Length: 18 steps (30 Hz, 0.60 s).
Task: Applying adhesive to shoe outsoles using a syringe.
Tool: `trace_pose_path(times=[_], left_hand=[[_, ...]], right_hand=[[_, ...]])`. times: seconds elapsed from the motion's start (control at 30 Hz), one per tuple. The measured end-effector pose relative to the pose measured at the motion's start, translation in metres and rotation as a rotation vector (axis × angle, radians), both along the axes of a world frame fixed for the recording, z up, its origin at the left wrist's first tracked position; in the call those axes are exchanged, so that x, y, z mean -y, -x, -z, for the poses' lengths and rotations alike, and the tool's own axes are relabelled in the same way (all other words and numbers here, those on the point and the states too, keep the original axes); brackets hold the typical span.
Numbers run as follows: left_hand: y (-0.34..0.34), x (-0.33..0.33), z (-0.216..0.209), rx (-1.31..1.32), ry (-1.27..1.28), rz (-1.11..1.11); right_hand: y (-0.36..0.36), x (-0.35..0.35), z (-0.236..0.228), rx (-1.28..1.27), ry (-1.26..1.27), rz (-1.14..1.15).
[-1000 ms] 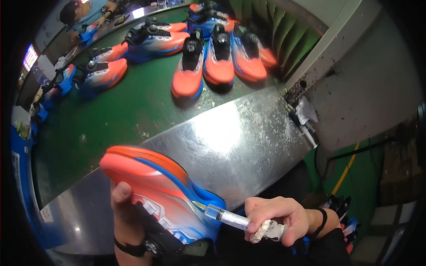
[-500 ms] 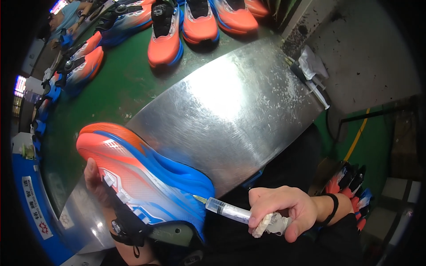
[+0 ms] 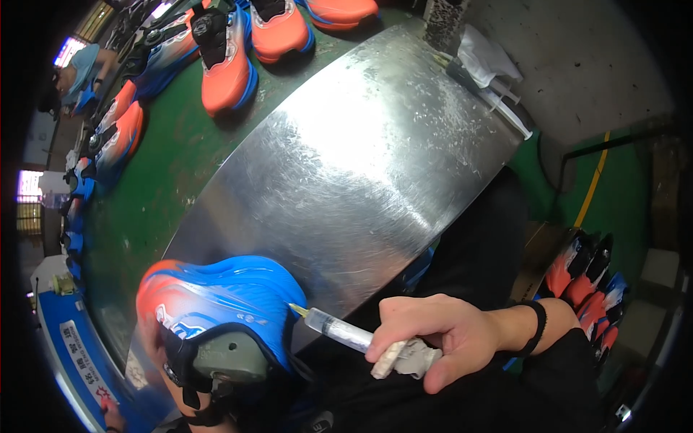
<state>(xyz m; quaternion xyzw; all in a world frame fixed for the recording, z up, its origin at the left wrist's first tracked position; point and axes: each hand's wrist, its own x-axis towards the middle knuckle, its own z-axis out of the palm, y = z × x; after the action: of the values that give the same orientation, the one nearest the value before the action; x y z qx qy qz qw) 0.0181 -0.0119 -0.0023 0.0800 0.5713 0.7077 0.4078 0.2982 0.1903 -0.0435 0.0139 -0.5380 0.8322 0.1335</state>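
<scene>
A running shoe [image 3: 242, 289], blue at the heel and orange-red at the toe, is tilted with its heel toward my right hand. A dark green shoe last [image 3: 234, 357] with a small hole fills its opening. My left hand [image 3: 150, 335] grips the shoe from its left side, blurred and partly hidden behind it. In my right hand [image 3: 451, 332] is a clear syringe [image 3: 338, 331] with a yellowish tip. That tip meets the blue heel near the sole edge, touching or very close. Crumpled whitish material [image 3: 415, 359] sits around the syringe's rear end, between my fingers.
A shiny metal sheet [image 3: 325, 187] covers part of the green table [image 3: 170, 166]. Several similar shoes [image 3: 227, 79] line its far and left sides. Another syringe [image 3: 509, 115] lies by a white cloth [image 3: 487, 58]. More shoes [image 3: 588, 289] are at the right. Another person [image 3: 85, 72] appears far left.
The shoe has turned, its toe swinging away and its opening coming more into view. My right hand and the syringe have shifted left, staying at the heel. The whole view has shifted slightly.
</scene>
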Motion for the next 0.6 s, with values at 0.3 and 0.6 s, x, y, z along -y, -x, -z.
trace_pose_path(times=[0.3, 0.6], left_hand=[[0.021, 0.097, 0.033, -0.272, 0.152, -0.091], [-0.012, 0.13, 0.022, -0.086, 0.168, -0.076]], right_hand=[[0.025, 0.016, 0.006, -0.04, -0.144, 0.151], [0.034, 0.029, 0.001, 0.002, -0.198, 0.174]])
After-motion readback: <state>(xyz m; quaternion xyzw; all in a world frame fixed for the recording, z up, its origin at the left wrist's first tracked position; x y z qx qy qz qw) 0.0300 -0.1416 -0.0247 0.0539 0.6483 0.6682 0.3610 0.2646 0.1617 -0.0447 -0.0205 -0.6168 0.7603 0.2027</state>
